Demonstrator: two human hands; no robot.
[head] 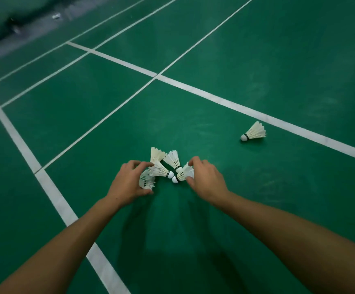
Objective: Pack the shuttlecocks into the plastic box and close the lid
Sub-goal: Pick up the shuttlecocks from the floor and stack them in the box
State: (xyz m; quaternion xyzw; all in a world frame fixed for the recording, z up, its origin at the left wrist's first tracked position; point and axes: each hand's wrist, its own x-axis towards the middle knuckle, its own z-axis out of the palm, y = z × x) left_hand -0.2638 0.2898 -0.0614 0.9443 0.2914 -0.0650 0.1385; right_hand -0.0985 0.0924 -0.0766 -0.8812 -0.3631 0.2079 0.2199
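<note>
Two bare forearms are being stretched forward from the bottom of the view over the green court floor. The left hand is being curled around a white feathered shuttlecock, its skirt pressed between thumb and fingers; whether it is fully gripped cannot be told. The right hand is being cupped over the skirt of a second white feathered shuttlecock, fingers part-open, cork tip pointing toward the left hand. Between and just beyond the hands, three more white shuttlecocks are lying bunched and touching. Well apart, beyond and to the right of the right hand, a lone white shuttlecock is lying beside a white court line.

No plastic box is being shown, so packing is judged not yet begun. Feathers are likely to be crushed or bent if the bunch is squeezed together, and tangled skirts may be dragged or dropped on lifting. The lone shuttlecock may be overlooked.
</note>
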